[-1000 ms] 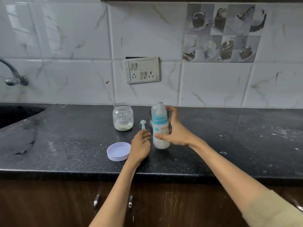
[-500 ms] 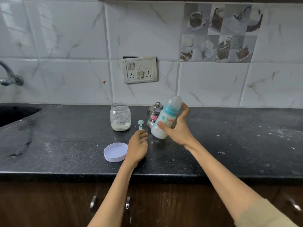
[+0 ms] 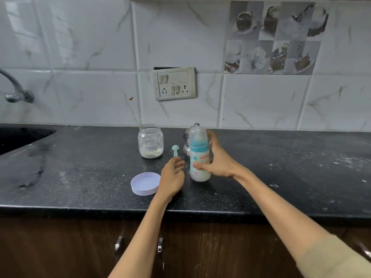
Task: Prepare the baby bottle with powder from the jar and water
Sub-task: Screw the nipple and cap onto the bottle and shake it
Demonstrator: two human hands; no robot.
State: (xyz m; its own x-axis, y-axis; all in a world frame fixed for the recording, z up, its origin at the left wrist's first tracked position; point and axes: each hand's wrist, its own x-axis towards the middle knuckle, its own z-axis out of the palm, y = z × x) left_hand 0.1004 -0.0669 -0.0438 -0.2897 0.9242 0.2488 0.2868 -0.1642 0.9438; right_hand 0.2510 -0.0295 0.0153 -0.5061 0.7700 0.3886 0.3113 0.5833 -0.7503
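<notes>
Black tabletop runs full width; front edge close below the hands, tiled wall at the back, sink cut into the far left corner with tap above it; wide bare stretch left of the jar and another right of the bottle, that one dusted with white specks; right hand clamped on the baby bottle, thumb across the front, fingers behind; bottle upright, teal collar, clear cap on, milky white inside, blurred; cannot tell if its base touches the tabletop or hangs just above; left hand holds nothing, fingers loosely apart, resting on the tabletop just left of the bottle, not touching it; glass jar uncapped, well behind the left hand, shallow layer of white powder at the bottom, film of powder on the walls, small label; its lilac lid lies upside down just left of the left hand, near the front edge; small teal scoop flat on the tabletop between jar and bottle; steel lidded pot right behind the bottle, mostly hidden, contents not visible; switch plate on the wall above.
</notes>
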